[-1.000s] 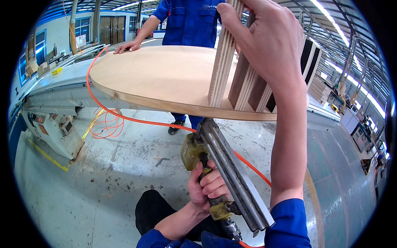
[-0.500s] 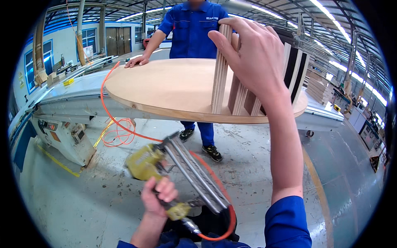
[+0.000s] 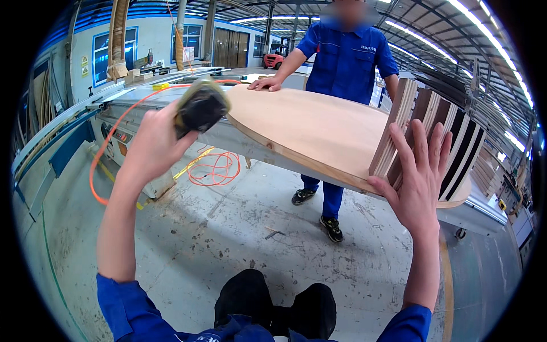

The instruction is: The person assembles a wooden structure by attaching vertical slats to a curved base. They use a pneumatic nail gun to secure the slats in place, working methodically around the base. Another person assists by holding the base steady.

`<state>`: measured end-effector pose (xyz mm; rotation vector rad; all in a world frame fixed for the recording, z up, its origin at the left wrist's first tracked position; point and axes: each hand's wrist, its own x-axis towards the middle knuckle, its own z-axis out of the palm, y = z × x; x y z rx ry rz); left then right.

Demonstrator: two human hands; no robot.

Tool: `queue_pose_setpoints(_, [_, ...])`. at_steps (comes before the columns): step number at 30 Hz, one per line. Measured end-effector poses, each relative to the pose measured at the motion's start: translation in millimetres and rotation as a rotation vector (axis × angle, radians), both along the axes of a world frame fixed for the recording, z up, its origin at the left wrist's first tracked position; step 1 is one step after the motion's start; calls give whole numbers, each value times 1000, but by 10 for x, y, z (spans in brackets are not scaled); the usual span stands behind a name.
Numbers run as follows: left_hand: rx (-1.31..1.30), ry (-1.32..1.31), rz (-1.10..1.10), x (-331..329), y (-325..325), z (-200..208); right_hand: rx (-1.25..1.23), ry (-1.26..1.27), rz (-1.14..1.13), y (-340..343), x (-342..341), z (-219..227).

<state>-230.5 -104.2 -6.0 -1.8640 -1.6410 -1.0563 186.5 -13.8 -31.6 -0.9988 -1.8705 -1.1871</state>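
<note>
My left hand [image 3: 152, 142] is closed round a yellow and black nail gun [image 3: 202, 107], raised at the left end of a light wooden round-edged panel [image 3: 310, 122]. The gun is seen mostly from its end, so its handle and magazine are hidden. With fingers spread, my right hand [image 3: 420, 191] lies against several upright wooden strips [image 3: 394, 134] standing side by side on the panel's right part. Their layered edges show pale, brown and black.
Across the panel stands a person [image 3: 350, 60] in blue, one hand [image 3: 266, 84] flat on it. An orange air hose [image 3: 107, 149] runs from the left, and more lies coiled [image 3: 215, 170] on the floor. The panel rests on a long machine table [image 3: 219, 137].
The nail gun has gone from low in front of me up to the panel's left end. My right hand has moved from the strips' top down to their front. The view has shifted.
</note>
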Motion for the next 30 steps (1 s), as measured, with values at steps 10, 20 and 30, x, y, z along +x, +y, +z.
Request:
queue_pose_setpoints(10, [-340,282,196,371,1329,338,25,11,71,95,16,-56])
queue_pose_setpoints(20, [-310,420,46,646,1805,312,9,25,49,110,12,-338])
queue_pose_setpoints(30, [-196,144,-345,689,1668,264,-9,29,87,109,22,-1231])
